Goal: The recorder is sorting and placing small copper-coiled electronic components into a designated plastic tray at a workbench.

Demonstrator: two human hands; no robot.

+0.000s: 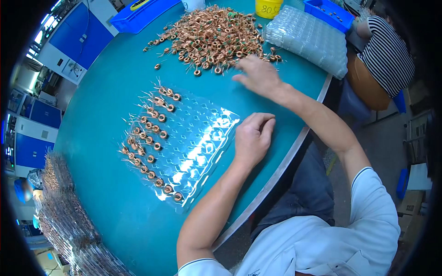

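Observation:
A large heap of copper-wound ring coils [216, 39] with wire leads lies toward the far side of the green table. My right hand [260, 76] is over the heap's near right edge, thumb and fingers apart, with nothing visible in it. Closer to me, my left hand [252, 140] rests on the table just right of a clear plastic blister tray [202, 133], its fingers curled closed. Whatever it may hold is hidden. Coils [149, 140] sit in several rows along the tray's left side, leads pointing left; the pockets toward its right show no coils.
Stacked clear trays [308, 39] lie at the far right, beside a yellow tub [268, 8] and a blue bin [329, 14]. Another blue bin [138, 17] is at the far left. Filled trays [73, 216] pile up at the near left. A person in stripes [386, 55] sits at right.

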